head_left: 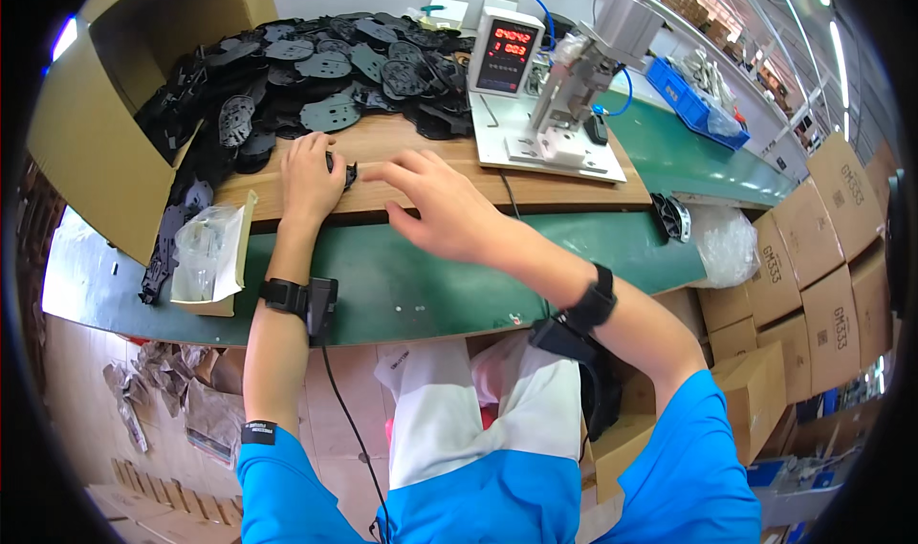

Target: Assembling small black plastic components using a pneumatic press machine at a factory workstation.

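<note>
While the left hand [312, 175] bends over the wooden board [394, 135], left of centre in the frame, a small black part [350, 174] pokes out by its thumb. Fingers curled down; most of the part is hidden, so I can't tell whether it's gripped or just pinned. Right hand [442, 206], mid-frame: loosely half open, fingers spread toward the part, nothing visible in it, apparently not touching.

Risks, from where I stand: the part could skid or tip if the left hand bears down off-centre, since the right gives no support. The heaped black plates [325, 66], upper left to upper centre, lie just past the left fingertips; a knock there could send loose ones sliding onto the board. The black cable [341, 402], hanging from the left wrist unit [322, 307] at lower centre-left, might catch the edge of the green table [440, 281] and tug that arm. The small open carton [241, 248], left, sits beside the same forearm; a sideways swing could bump it.
</note>
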Demonstrator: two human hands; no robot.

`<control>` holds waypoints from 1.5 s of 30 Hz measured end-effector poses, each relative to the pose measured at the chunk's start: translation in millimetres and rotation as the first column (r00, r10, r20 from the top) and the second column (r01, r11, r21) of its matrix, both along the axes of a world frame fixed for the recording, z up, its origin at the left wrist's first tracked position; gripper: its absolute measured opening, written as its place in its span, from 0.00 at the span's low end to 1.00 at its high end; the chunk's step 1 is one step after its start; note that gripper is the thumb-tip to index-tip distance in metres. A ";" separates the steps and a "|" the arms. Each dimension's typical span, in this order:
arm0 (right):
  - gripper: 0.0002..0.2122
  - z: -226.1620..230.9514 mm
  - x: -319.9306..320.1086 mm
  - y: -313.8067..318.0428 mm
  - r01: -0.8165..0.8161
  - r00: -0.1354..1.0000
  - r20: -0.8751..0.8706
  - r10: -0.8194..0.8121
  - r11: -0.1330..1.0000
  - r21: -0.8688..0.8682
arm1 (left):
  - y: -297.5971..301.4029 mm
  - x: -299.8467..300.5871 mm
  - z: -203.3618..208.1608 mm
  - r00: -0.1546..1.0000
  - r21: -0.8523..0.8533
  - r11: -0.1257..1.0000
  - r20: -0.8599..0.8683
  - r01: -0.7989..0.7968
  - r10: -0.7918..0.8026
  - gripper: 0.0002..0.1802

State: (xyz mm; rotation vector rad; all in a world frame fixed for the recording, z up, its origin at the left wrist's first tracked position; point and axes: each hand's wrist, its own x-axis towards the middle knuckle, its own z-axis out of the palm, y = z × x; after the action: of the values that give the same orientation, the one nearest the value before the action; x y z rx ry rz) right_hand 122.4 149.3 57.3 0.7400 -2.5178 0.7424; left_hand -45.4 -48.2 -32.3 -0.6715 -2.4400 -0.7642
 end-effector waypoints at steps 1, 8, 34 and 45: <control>0.19 -1.6 -20.3 -5.2 -0.022 1.000 -0.009 0.023 0.998 0.056 | -4.6 -3.1 -1.9 0.992 0.011 0.995 -0.084 -0.097 0.098 0.20; 0.25 -12.4 -129.4 -33.3 0.008 0.998 -0.068 0.011 0.959 0.284 | -4.4 -1.5 -8.0 0.964 -0.114 0.975 0.167 -0.190 0.208 0.35; 0.16 19.2 -52.6 16.9 0.115 0.949 -0.312 -0.036 0.965 0.238 | 4.2 24.0 7.8 0.989 0.127 0.984 -0.062 -0.127 0.136 0.18; 0.16 11.7 73.2 175.5 0.518 0.829 -0.290 -0.478 0.852 0.075 | 46.8 73.1 27.2 0.785 0.175 0.819 0.236 0.546 -0.573 0.20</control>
State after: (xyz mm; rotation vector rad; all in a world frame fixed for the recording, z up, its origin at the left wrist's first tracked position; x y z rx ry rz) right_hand 195.6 324.9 69.0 0.1742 -2.3761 0.2512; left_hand 27.7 -1.4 -5.1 -1.3711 -2.4319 -1.2762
